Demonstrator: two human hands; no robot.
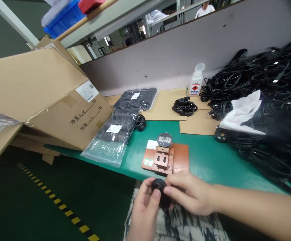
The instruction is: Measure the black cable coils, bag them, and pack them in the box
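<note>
Above the lap (188, 229), the left hand (144, 207) and right hand (194, 194) were together, clamped on a black cable coil (159, 184). Its long axis ran near to far (leaning slightly left), far end toward the green table (205, 150). Beyond stood a gauge (164, 140), then a bottle (196, 83).

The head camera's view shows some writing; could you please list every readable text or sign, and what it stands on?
"0.001" on the dial gauge.
"净重:" and "毛重:", each ending "kgs", on the cardboard box; handwritten figures unclear.
Flame sign on the white bottle; its characters are blurred.
Too small to read: box label, far bag label, near bag label, green sticker.
</note>
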